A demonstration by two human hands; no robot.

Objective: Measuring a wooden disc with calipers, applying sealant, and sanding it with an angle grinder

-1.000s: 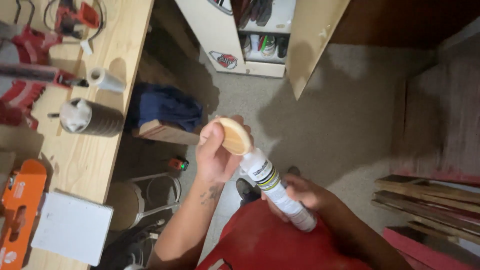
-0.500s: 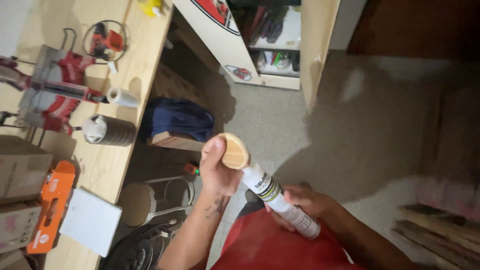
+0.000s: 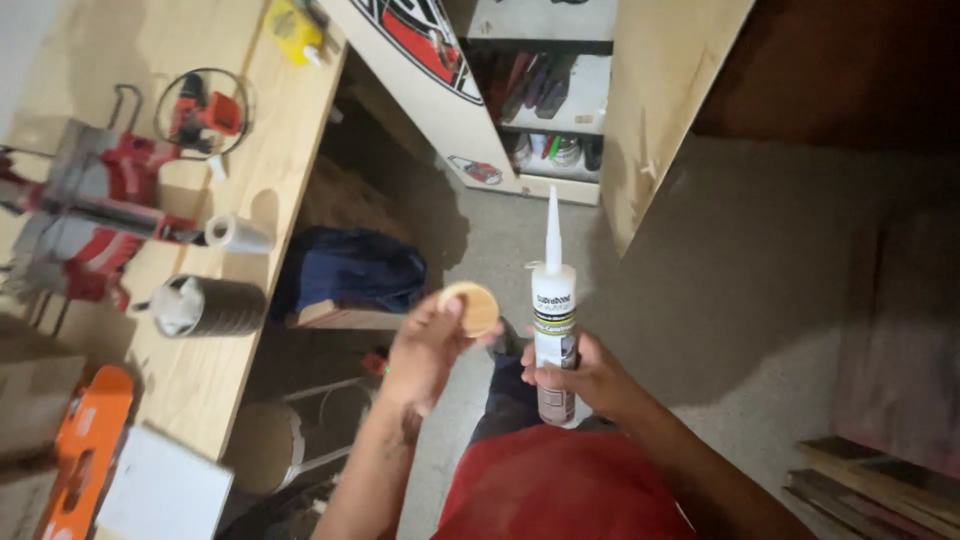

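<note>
Holding a small round tan wooden disc [image 3: 470, 308] pinched at the fingertips of the left hand [image 3: 425, 350], face tilted toward the white plastic sealant cartridge with a long tapered nozzle [image 3: 553, 330]. Wrapped closed around the cartridge's lower body, the right hand [image 3: 590, 378], tube upright, nozzle tip well above the disc. Both in mid-air above the grey floor [image 3: 760, 300], right of the long pale wooden workbench's [image 3: 210, 370] edge. Likely light and stiff, that disc; best gripped by its rim. Probably heavier, smooth, slippery, the cartridge; best held mid-barrel.
</note>
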